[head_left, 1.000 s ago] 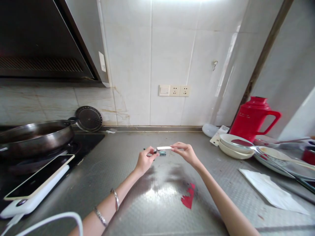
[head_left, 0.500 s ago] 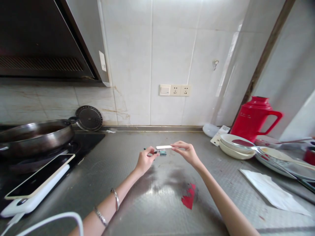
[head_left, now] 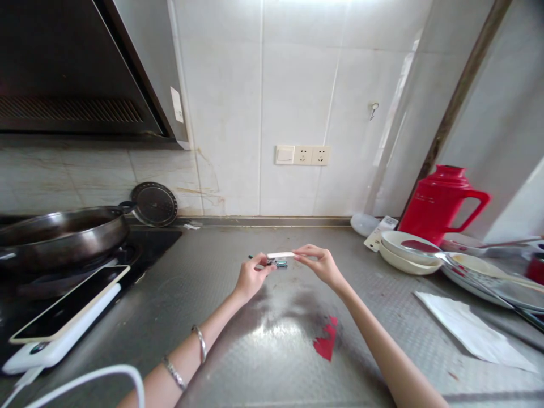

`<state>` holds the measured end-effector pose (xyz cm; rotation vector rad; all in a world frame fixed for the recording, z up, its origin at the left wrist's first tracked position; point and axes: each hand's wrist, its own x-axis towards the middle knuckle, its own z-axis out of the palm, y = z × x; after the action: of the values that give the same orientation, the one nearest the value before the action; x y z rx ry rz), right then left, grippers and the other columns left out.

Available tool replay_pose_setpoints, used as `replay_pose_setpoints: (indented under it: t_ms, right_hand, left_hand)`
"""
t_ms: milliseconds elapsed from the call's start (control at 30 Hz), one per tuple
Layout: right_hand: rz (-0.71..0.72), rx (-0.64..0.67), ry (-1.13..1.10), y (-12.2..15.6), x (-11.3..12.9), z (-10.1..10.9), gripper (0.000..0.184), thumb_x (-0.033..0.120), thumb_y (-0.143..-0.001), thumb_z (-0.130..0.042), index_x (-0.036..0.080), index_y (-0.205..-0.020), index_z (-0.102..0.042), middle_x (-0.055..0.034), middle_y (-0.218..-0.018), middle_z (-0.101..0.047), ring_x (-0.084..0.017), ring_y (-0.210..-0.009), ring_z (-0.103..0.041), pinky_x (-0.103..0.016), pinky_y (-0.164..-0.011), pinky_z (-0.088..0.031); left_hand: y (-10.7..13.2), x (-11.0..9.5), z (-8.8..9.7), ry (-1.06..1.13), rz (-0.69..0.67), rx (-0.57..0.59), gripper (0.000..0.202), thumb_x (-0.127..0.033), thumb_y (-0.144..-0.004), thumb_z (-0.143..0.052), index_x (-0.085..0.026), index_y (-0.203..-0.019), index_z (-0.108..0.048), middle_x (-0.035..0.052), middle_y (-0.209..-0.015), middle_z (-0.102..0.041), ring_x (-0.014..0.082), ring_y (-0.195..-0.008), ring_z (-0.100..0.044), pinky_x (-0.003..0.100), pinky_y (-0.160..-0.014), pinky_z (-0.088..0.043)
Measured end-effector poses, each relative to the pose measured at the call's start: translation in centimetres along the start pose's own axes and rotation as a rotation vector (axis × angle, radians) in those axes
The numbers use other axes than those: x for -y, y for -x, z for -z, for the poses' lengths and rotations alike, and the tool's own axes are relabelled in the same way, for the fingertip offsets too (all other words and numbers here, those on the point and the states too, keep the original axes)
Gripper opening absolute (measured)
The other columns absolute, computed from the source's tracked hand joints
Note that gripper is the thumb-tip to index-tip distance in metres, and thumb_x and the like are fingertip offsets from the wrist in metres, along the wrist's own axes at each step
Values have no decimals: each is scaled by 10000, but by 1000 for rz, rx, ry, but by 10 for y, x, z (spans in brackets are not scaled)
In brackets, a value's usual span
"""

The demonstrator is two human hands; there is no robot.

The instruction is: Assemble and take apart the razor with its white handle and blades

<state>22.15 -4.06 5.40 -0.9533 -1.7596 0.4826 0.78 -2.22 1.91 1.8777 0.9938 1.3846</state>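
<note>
Over the bench [head_left: 178,300]: left hand [head_left: 251,276], grip pinching small dark-and-teal piece [head_left: 281,264] | right hand [head_left: 319,266], grip pinching white strip [head_left: 280,255] just above it | far right: stacked bowls [head_left: 406,263], red showing inside the upper | far left: steel pan [head_left: 72,239], contents unclear

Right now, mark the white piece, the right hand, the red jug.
White piece [head_left: 280,255], head view: middle of its length.
Right hand [head_left: 322,265], head view: middle of the hand.
Red jug [head_left: 432,208], head view: its body.
</note>
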Motion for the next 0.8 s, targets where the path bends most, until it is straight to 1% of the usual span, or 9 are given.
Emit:
replay_pose_setpoints:
  t_ms: [100,267,433,600,800]
  right_hand:
    - [-10,-47,10,0,-2,2,244,398,-741,-646,222,-889,-727,-61,-830,-677,-186,-775,-613,-294,-703,-467]
    - [3,22,-28,0,-2,1,233,399,-741,-646,217,-860,-730,-59,-822,-678,-180,-762,-614,-291,-698,-471]
    - [-5,-28,14,0,-6,5,254,413,-742,-639,218,-877,-731,-65,-827,-685,-190,-774,-616,-296,-703,-469]
    - [-16,38,-23,-1,-7,7,257,404,-742,-641,200,-869,-731,-68,-828,-681,-177,-756,-611,-278,-671,-464]
    - [-41,-1,-40,-1,-9,8,241,387,-728,-658,202,-863,-732,-65,-822,-679,-179,-769,-604,-278,-678,-448]
  left_hand:
    - [0,1,0,-2,-9,-9,183,-331,-711,-636,-174,-678,-550,-11,-675,-602,115,-624,-581,196,-575,-487]
    - [0,-2,0,-5,-15,2,161,-318,-716,-629,-177,-680,-560,-21,-653,-603,104,-588,-572,192,-570,-480]
    - [0,-1,0,-2,15,-5,179,-328,-707,-640,-174,-676,-552,-9,-676,-605,112,-618,-574,188,-572,-477]
    - [-2,2,1,27,10,-12,183,-331,-707,-639,-172,-688,-551,-16,-661,-597,106,-598,-562,191,-567,-472]
    - [-2,1,1,56,23,-25,200,-344,-698,-644,-171,-679,-545,-10,-670,-607,114,-617,-568,191,-557,-463]
